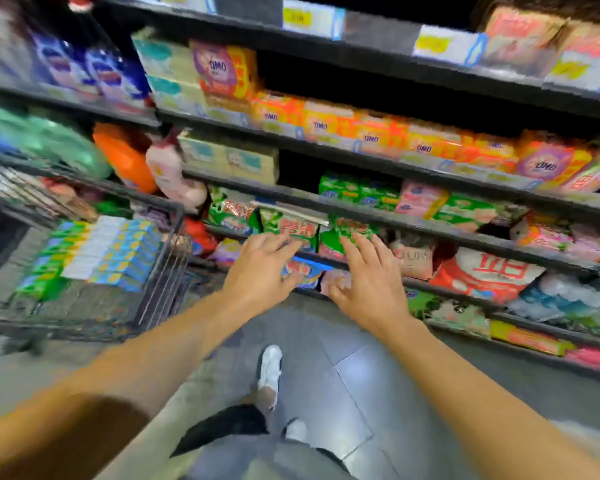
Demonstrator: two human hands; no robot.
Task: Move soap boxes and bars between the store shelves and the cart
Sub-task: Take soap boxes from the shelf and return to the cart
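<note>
Both my arms stretch toward the lower store shelves point(430, 233). My left hand point(260, 268) and my right hand point(368, 275) hover side by side, fingers spread and empty, just in front of green soap packs point(291, 226) on a low shelf. A pink and blue pack point(305, 271) lies on the shelf below, between the two hands. On the left stands the wire cart point(163, 271), holding rows of green, white and blue soap boxes point(97, 251). The picture is blurred by motion.
Orange OMO packs point(371, 133) fill the shelf above, pink and green packs point(420, 199) the one under it. Red and white bags point(482, 271) sit lower right. Bottles and an orange jug point(125, 157) stand behind the cart. My white shoe point(270, 372) is on the grey floor tiles.
</note>
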